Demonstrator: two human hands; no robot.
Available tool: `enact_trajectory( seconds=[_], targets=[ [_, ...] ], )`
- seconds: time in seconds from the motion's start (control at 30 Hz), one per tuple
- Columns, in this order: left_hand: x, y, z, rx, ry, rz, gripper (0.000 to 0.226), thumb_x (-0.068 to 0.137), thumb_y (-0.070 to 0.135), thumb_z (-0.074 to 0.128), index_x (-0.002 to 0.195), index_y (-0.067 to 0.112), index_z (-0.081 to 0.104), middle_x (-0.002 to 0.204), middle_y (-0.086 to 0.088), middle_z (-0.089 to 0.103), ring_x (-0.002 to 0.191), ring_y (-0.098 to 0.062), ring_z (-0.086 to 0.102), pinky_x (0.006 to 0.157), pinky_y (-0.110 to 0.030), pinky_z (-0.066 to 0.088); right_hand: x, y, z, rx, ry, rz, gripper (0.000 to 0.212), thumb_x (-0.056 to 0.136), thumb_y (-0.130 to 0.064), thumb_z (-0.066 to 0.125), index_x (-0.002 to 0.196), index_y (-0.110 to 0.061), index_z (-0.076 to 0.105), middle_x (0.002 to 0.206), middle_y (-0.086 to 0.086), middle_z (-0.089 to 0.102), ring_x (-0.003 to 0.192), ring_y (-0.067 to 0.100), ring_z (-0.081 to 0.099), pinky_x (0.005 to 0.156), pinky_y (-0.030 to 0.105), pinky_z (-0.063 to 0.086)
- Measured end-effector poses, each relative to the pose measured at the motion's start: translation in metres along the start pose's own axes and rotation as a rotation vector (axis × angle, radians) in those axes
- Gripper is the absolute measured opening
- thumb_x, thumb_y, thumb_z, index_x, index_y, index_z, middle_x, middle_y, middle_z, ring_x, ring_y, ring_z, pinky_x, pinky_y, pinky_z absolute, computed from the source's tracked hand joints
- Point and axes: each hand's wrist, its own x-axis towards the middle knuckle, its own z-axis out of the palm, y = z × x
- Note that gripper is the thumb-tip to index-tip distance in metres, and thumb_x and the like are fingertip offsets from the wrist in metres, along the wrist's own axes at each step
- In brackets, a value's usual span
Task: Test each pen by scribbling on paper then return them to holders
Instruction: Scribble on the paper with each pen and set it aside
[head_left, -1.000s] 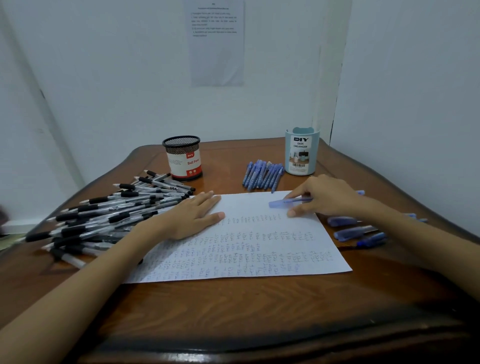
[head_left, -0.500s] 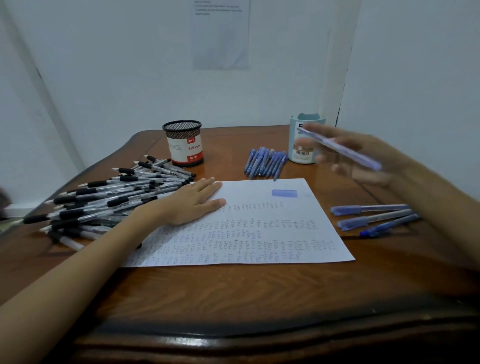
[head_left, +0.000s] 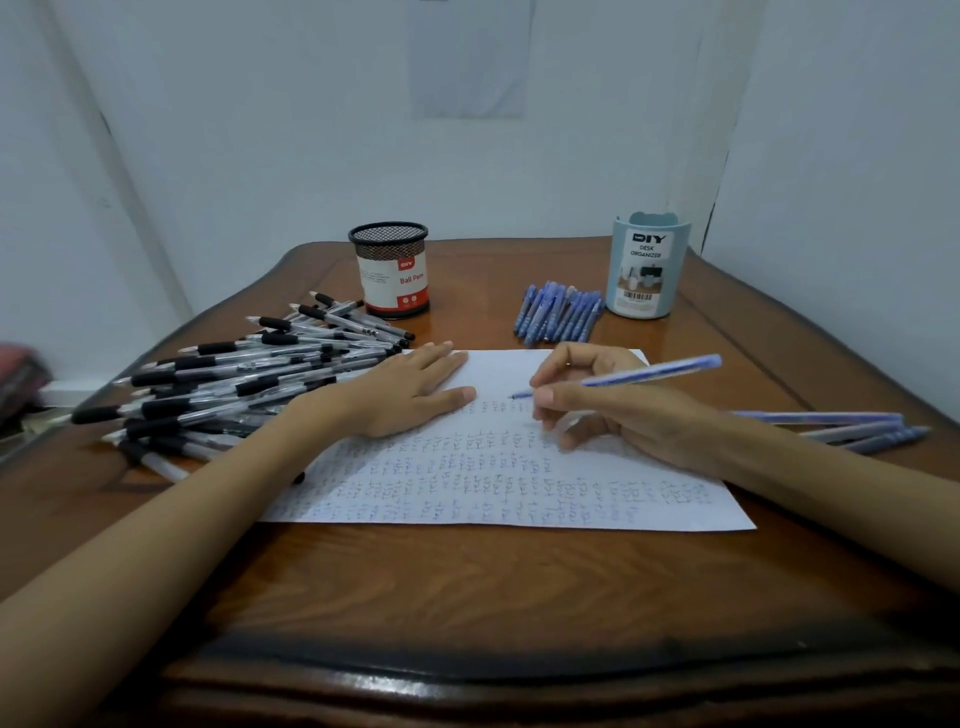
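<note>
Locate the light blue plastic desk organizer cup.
In the head view, the light blue plastic desk organizer cup stands far right on the wooden table, just right of the blue pen cluster.

I count 1 mesh holder (head_left: 388, 270), 1 blue holder (head_left: 647, 267), 1 paper sheet (head_left: 519, 483). I hold 1 blue pen (head_left: 649, 373); 3 loose pens (head_left: 852, 430) lie apart. Black pile (head_left: 234, 374), blue bundle (head_left: 558, 312): uncountable.

2 bare forearms (head_left: 208, 499); left grip (head_left: 410, 395), right grip (head_left: 618, 415) bare.
</note>
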Motion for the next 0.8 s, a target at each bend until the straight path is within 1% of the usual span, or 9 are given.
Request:
enact_trajectory(
  seconds=[0.03,0.1,0.17,0.23,0.3,0.43,0.57,0.73,0.8],
  targets=[
    [0.0,0.0,0.0,0.001,-0.001,0.001,0.065,0.096,0.051,0.022,0.151,0.023,0.001,0.158,0.003,-0.004,0.145,-0.013,-0.004,0.114,-0.029,0.0,-0.001,0.001,0.001,-0.016,0.018,-0.018,0.012,0.073,-0.015,0.07,0.072,-0.01,0.059,0.061,0.006,0.063,0.053,0.012,0.059,0.047,0.021,0.052],
    [0.0,0.0,0.0,0.003,0.0,0.0,0.065,0.096,0.051,0.022,0.151,0.023,0.001,0.158,0.003,-0.004,0.145,-0.013,-0.004,0.114,-0.029,0.0,-0.003,0.002,0.006,-0.108,0.091,-0.053,0.029,0.066,-0.027,0.072,0.052,-0.012,0.052,0.045,0.001,0.053,0.039,0.009,0.048,0.039,0.018,0.043],
    [-0.001,0.0,-0.001,0.002,0.004,0.002,0.065,0.096,0.052,0.022,0.15,0.024,0.001,0.158,0.003,-0.004,0.145,-0.013,-0.004,0.114,-0.029,0.0,-0.005,0.002,0.01,-0.247,0.15,-0.089,0.041,0.064,-0.037,0.07,0.046,-0.011,0.044,0.037,-0.006,0.046,0.035,0.006,0.041,0.039,0.017,0.038],
    [-0.001,0.0,-0.001,0.0,0.005,0.005,0.065,0.096,0.052,0.022,0.15,0.024,0.001,0.158,0.003,-0.004,0.145,-0.012,-0.004,0.114,-0.03,0.0,-0.005,0.002,0.011,-0.293,0.169,-0.108,0.044,0.065,-0.038,0.069,0.047,-0.009,0.042,0.036,-0.006,0.046,0.034,0.006,0.041,0.04,0.017,0.038],
    [-0.001,0.0,-0.001,0.002,0.002,0.005,0.065,0.095,0.052,0.021,0.15,0.024,0.001,0.158,0.003,-0.004,0.145,-0.013,-0.004,0.114,-0.03,0.0,-0.004,0.002,0.009,-0.288,0.154,-0.108,0.042,0.067,-0.037,0.069,0.049,-0.009,0.044,0.037,-0.005,0.047,0.035,0.007,0.043,0.039,0.018,0.038],
    [-0.001,0.001,-0.001,0.014,0.003,0.007,0.065,0.096,0.051,0.021,0.15,0.023,0.0,0.158,0.002,-0.004,0.145,-0.013,-0.004,0.114,-0.029,0.0,-0.003,0.004,0.007,-0.279,0.109,-0.083,0.039,0.075,-0.028,0.069,0.052,-0.008,0.045,0.039,-0.001,0.047,0.036,0.007,0.044,0.039,0.016,0.037],
    [-0.001,0.0,-0.001,0.018,0.001,0.008,0.065,0.096,0.052,0.021,0.15,0.023,0.0,0.158,0.002,-0.004,0.145,-0.013,-0.004,0.114,-0.03,0.0,-0.004,0.002,0.009,-0.271,0.085,-0.071,0.038,0.075,-0.026,0.069,0.051,-0.008,0.046,0.039,-0.002,0.047,0.035,0.006,0.044,0.039,0.014,0.037],
    [-0.001,-0.001,0.0,0.014,-0.002,0.007,0.066,0.095,0.053,0.021,0.15,0.023,0.0,0.158,0.003,-0.004,0.145,-0.013,-0.004,0.114,-0.03,0.0,-0.001,0.005,0.006,-0.311,0.105,-0.061,0.039,0.086,-0.007,0.063,0.052,-0.004,0.043,0.038,-0.002,0.042,0.035,0.007,0.04,0.038,0.016,0.035],
    [-0.001,-0.001,-0.001,0.013,-0.003,0.007,0.066,0.095,0.053,0.021,0.15,0.023,0.0,0.158,0.002,-0.004,0.145,-0.013,-0.004,0.114,-0.03,0.0,-0.001,0.005,0.005,-0.301,0.114,-0.051,0.041,0.086,-0.007,0.062,0.051,-0.005,0.043,0.038,-0.002,0.043,0.035,0.007,0.04,0.038,0.015,0.035]
  ],
)
